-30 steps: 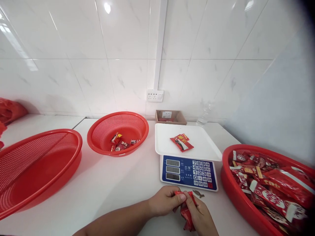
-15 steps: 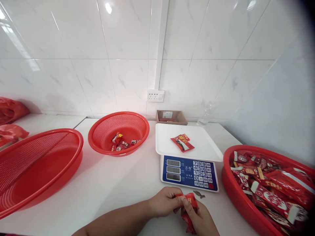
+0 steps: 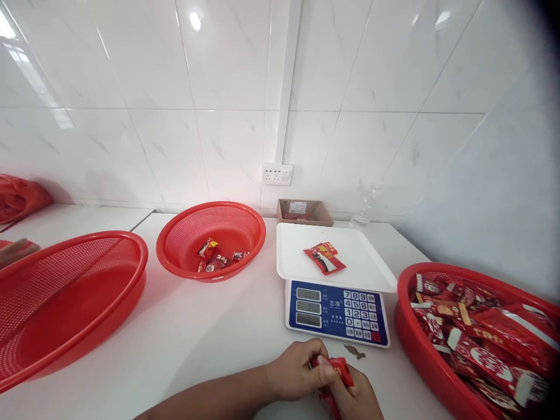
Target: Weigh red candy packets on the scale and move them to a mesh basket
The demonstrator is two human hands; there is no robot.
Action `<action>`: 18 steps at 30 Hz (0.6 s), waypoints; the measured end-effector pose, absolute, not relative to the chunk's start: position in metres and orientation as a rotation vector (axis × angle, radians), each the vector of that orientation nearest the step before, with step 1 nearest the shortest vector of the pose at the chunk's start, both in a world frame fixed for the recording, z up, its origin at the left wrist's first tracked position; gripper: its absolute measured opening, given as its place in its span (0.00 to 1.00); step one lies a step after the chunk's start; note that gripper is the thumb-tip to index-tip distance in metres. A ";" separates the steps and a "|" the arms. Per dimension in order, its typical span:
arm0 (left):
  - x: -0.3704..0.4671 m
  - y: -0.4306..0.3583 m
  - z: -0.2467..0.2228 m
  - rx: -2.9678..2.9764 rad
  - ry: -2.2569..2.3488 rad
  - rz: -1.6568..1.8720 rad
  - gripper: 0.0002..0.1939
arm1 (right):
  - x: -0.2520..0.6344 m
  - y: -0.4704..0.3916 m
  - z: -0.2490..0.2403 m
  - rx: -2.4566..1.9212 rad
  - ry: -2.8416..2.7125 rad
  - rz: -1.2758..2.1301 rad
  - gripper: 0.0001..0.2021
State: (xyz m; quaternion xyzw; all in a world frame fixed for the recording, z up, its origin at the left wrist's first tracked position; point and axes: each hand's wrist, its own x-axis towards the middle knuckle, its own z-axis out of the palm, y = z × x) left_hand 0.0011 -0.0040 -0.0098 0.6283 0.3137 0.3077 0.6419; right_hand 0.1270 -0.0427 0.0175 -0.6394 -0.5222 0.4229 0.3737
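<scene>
Head cam: both my hands are pinching one red packet (image 3: 339, 373) low over the bench (image 3: 210, 344), left hand (image 3: 297, 373) on its top edge, right hand (image 3: 356, 396) under it, looks like a tearing grip. Scale (image 3: 336, 306) sits just ahead with two packets (image 3: 324, 258) on its tray, full basket (image 3: 476, 338) handy on my right.
</scene>
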 end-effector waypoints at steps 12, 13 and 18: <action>0.003 -0.004 -0.007 1.447 0.802 0.706 0.30 | 0.129 -0.040 0.013 -1.562 -1.279 1.274 0.24; 0.003 -0.004 -0.005 1.435 0.800 0.719 0.30 | 0.129 -0.039 0.014 -1.556 -1.282 1.298 0.25; 0.006 -0.004 -0.005 1.361 0.752 0.736 0.29 | 0.130 -0.038 0.019 -1.574 -1.289 1.309 0.29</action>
